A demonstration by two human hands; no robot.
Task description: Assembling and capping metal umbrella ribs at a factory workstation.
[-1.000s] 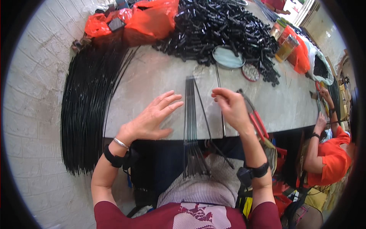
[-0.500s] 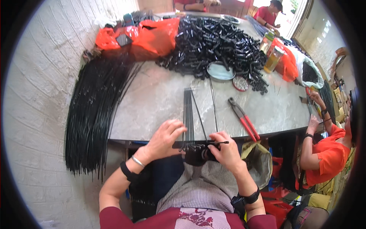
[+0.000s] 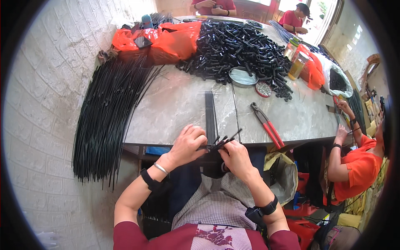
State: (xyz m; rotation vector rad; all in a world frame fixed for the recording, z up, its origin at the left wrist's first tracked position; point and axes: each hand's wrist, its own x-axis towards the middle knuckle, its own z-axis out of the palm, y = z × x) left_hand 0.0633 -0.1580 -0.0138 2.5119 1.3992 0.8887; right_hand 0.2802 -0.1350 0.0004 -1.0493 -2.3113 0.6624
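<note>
My left hand (image 3: 188, 143) and my right hand (image 3: 236, 157) meet at the table's near edge, both closed on a small bunch of short black sticks (image 3: 221, 141) that fans out between them. Just beyond my hands a flat row of thin black rods (image 3: 210, 110) lies on the grey table (image 3: 175, 108), pointing away from me. Red-handled pliers (image 3: 266, 124) rest on the table to the right of my right hand.
A big sheaf of long black rods (image 3: 106, 121) hangs over the table's left edge. A heap of short black tubes (image 3: 237, 46), orange bags (image 3: 166, 37), two round tins (image 3: 243, 77) and jars (image 3: 298, 62) stand farther back. A person in orange (image 3: 358, 166) works at the right.
My hands left the rods spread on the table and came back to the near edge, where they closed together on a small bunch of black sticks. The view also shifted.
</note>
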